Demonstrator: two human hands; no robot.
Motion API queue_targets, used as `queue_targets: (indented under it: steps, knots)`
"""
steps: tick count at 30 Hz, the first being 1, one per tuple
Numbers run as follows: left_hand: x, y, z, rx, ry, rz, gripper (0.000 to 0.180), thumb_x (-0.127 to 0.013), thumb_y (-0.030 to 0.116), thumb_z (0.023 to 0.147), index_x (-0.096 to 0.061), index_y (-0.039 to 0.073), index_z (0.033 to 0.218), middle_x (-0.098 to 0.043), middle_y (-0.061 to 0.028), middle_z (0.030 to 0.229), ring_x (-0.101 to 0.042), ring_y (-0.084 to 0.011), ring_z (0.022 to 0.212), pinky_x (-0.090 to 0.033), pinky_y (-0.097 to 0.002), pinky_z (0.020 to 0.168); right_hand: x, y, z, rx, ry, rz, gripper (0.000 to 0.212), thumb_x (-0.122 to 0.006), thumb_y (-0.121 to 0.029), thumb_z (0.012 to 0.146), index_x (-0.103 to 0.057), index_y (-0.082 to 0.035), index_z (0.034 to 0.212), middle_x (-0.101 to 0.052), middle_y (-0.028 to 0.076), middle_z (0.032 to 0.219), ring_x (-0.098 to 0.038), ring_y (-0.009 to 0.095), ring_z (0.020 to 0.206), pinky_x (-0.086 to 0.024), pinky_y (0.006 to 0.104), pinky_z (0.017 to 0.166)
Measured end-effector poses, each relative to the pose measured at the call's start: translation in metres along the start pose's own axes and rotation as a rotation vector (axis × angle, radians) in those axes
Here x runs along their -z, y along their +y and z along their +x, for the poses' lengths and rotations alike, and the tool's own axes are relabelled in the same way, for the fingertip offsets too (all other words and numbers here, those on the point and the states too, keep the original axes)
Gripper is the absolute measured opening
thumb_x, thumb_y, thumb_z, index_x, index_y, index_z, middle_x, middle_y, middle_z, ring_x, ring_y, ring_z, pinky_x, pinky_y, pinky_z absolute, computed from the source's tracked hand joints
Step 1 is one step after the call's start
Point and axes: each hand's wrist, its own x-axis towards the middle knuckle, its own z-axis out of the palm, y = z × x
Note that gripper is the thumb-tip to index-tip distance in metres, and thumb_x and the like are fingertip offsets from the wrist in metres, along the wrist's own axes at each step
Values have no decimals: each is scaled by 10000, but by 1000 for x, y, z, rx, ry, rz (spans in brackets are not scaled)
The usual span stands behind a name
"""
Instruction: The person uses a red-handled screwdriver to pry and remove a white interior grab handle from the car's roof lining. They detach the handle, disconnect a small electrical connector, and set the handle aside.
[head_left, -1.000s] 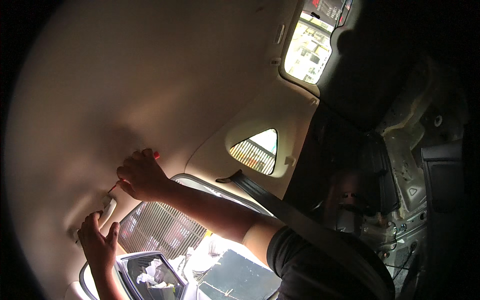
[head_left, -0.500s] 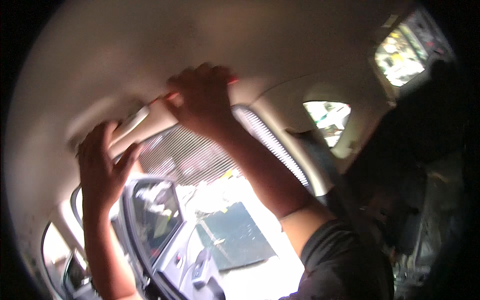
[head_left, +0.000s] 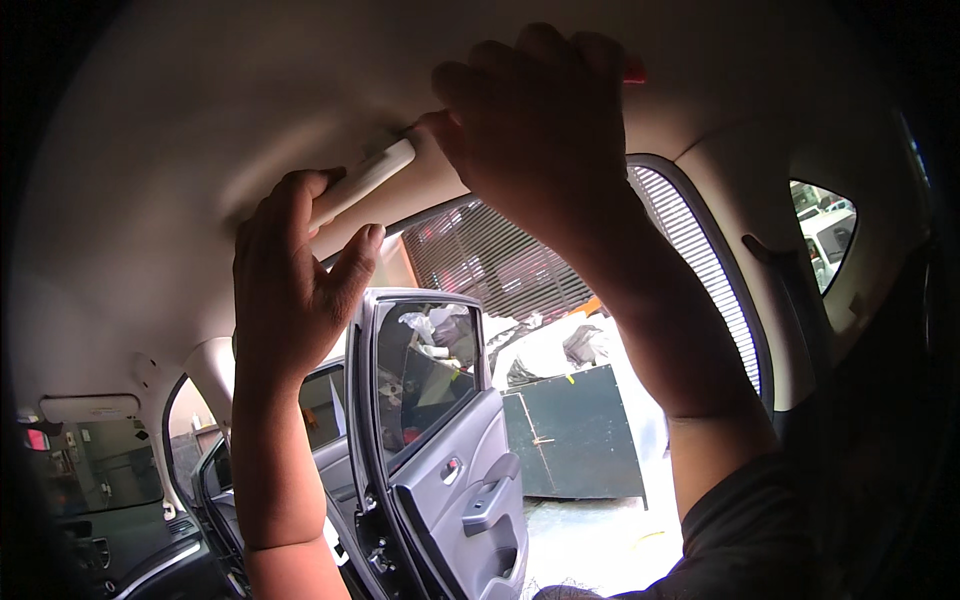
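Note:
Overhead, a pale grab handle (head_left: 375, 180) runs along the car's beige headliner (head_left: 170, 190) above the open rear doorway. My left hand (head_left: 290, 275) has its fingers hooked around the handle's front part, with the thumb stretched apart below. My right hand (head_left: 545, 130), closed in a fist, grips a red-handled screwdriver (head_left: 635, 72). Most of this tool is covered by the fist; its red end pokes out on the far right. On the other side, the fist is close to the handle's rear end, where the tip is too dark to make out.
Below my arms the rear door (head_left: 455, 480) hangs open. Outside stands a dark green box (head_left: 575, 435) with plastic-wrapped stuff on top, in front of a slatted shutter (head_left: 480, 255). A sun visor (head_left: 90, 407) and windscreen are at the lower left; a small rear side window (head_left: 830, 235) is at the right.
The view has shifted, so hands and grab handle appear further right, and the picture is sharper. My left hand stays on the handle, and my right hand still grips the screwdriver.

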Motion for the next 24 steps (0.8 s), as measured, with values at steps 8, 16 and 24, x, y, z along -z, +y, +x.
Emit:
queue_targets:
  steps: [8,16,24]
  knots:
    - [-1,-3,-1,15,-16,-78,410,-710,284,989,-592,45,1301,-681,-163,1214,-633,-316,1083,-510,-450,958,-8,2,0,20,-24,34,265,-832,-391,841,-705,-214,991,-731,-32,855,-666,211,927,-396,503,914]
    - [0,-5,0,12,-11,-65,397,-745,313,952,-604,63,1226,-693,-163,1152,-670,-361,1033,-501,-474,952,20,12,23,51,-358,82,322,-663,-409,1025,-727,-93,1030,-737,105,889,-677,284,951,-439,564,962]
    - [-2,-6,6,-7,-17,-126,349,-698,268,1015,-590,20,1237,-703,-175,1134,-685,-287,1015,-553,-427,918,2,22,30,200,-281,81,288,-677,-371,1010,-720,-87,990,-744,113,864,-688,277,922,-463,548,935]
